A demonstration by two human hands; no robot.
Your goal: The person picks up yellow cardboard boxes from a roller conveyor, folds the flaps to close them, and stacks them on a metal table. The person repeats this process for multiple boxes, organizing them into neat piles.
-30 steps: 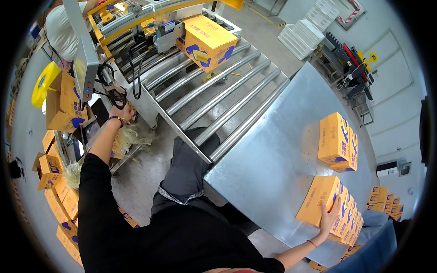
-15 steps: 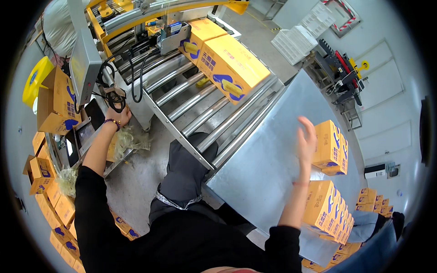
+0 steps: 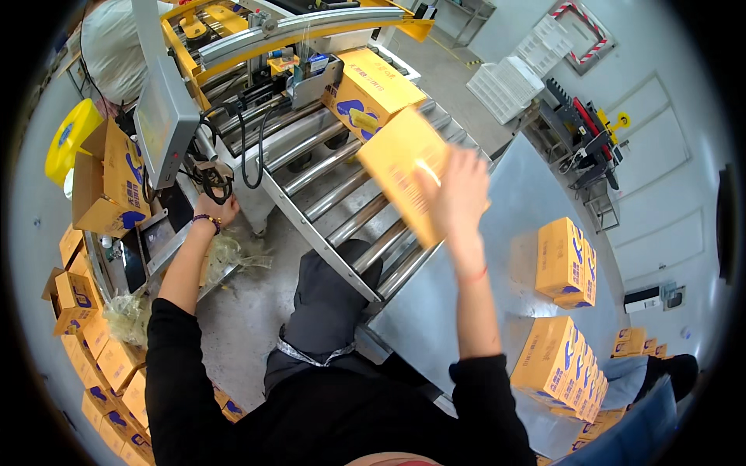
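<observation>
My right hand (image 3: 460,190) is closed on the right edge of an orange cardboard box (image 3: 408,175), blurred by motion. That box is tilted over the metal rollers (image 3: 338,194), its plain printed face toward me. Behind it another orange box (image 3: 373,89) with blue markings sits on the rollers, next to a metal bracket (image 3: 317,84). On the left, my left hand (image 3: 216,210) is curled beneath a looped bundle of black cables (image 3: 208,177), below a grey monitor (image 3: 165,124). What its fingers hold is hidden.
Right of the rollers is a metal table (image 3: 497,272) bearing upright boxes (image 3: 561,260) and a longer row of boxes (image 3: 556,365). An opened carton (image 3: 109,186) stands at left, near yellow tape (image 3: 71,144) and crumpled clear plastic (image 3: 128,314). Another person's legs (image 3: 629,380) show at lower right.
My right hand has moved left from above the metal table onto the nearer box, which has tilted and turned on the rollers. My left hand stays by the cables.
</observation>
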